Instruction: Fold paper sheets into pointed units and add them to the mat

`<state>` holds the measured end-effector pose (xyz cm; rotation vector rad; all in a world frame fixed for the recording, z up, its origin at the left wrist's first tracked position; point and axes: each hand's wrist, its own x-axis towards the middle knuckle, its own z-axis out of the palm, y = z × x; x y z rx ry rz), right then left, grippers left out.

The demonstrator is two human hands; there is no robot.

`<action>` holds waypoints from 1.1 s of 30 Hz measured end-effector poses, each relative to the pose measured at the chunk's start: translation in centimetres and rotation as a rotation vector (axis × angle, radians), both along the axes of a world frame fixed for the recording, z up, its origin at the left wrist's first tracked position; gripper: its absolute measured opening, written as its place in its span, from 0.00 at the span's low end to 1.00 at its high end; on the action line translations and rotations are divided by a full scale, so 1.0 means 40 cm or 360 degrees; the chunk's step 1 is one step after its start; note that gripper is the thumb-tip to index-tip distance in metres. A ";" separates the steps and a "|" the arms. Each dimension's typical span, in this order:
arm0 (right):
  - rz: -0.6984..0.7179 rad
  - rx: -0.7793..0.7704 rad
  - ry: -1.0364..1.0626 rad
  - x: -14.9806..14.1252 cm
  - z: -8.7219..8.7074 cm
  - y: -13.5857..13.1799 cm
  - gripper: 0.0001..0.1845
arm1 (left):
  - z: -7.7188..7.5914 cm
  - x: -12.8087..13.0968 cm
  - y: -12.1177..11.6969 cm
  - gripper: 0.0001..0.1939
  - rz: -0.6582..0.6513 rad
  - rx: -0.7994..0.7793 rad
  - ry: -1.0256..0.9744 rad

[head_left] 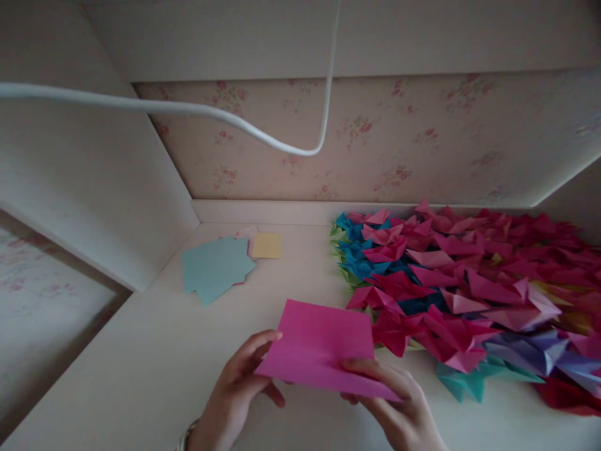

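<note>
The pink paper (323, 341) lies between both hands, left hand (248, 382) and right hand (387, 398) gripping its edges.

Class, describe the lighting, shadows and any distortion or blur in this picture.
Head view: dim, diffuse light, darkening in the upper corners; no crisp shadow beneath the pink sheet; folded papers look stretched and soft toward the right edge.

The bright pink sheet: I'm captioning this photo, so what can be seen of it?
The bright pink sheet looks like plain, thin, four-sided paper, bent along its near part. It is held tilted over the white surface, beside the folded paper pieces. The right hand grips its near right side; the left hand touches its left edge.
</note>
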<state>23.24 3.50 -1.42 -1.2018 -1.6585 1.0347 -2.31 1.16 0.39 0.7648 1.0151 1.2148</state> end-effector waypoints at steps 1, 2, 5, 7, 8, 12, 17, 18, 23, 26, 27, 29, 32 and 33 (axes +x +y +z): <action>0.0017 -0.0048 0.0030 -0.004 0.000 -0.001 0.13 | -0.002 0.002 -0.005 0.14 -0.0029 0.0045 0.0112; 0.0032 -0.0086 0.0054 -0.009 0.002 -0.003 0.14 | -0.003 0.005 -0.009 0.11 -0.0068 0.0091 0.0213; 0.0012 -0.0120 0.0111 -0.025 0.009 -0.005 0.19 | 0.001 0.019 -0.012 0.08 -0.0202 0.0192 0.0384; -0.0071 -0.0145 0.0202 -0.036 0.009 -0.008 0.19 | 0.007 0.030 -0.007 0.09 -0.0223 0.0228 0.0459; -0.0135 -0.0176 0.0281 -0.041 0.007 -0.009 0.18 | 0.009 0.035 -0.005 0.11 -0.0220 0.0229 0.0492; -0.0369 -0.0254 0.0604 -0.058 -0.015 -0.010 0.12 | 0.008 0.048 0.004 0.24 -0.0108 0.0133 0.0618; -0.0446 -0.0201 0.0834 -0.069 -0.031 0.007 0.20 | 0.020 0.057 0.041 0.25 -0.0151 0.0330 0.1126; -0.0462 -0.0196 0.0849 -0.068 -0.032 0.010 0.22 | 0.026 0.058 0.052 0.18 -0.0160 0.0439 0.1258; -0.0557 -0.0132 0.0597 -0.058 -0.043 0.016 0.22 | 0.036 0.070 0.073 0.12 -0.0114 0.0691 0.1421; -0.0526 -0.0076 0.0443 -0.058 -0.051 0.010 0.20 | 0.021 0.081 0.058 0.13 -0.0255 0.0745 0.1420; -0.0496 -0.0070 0.0406 -0.060 -0.052 0.007 0.19 | 0.014 0.085 0.052 0.13 -0.0293 0.0763 0.1421; -0.0437 -0.0078 0.0350 -0.063 -0.054 0.002 0.18 | 0.002 0.092 0.042 0.14 -0.0330 0.0803 0.1415; -0.0382 -0.0115 0.0269 -0.065 -0.054 -0.003 0.16 | -0.010 0.099 0.033 0.16 -0.0341 0.0821 0.1393; -0.0373 -0.0134 0.0249 -0.066 -0.054 -0.004 0.16 | -0.012 0.101 0.032 0.16 -0.0349 0.0815 0.1388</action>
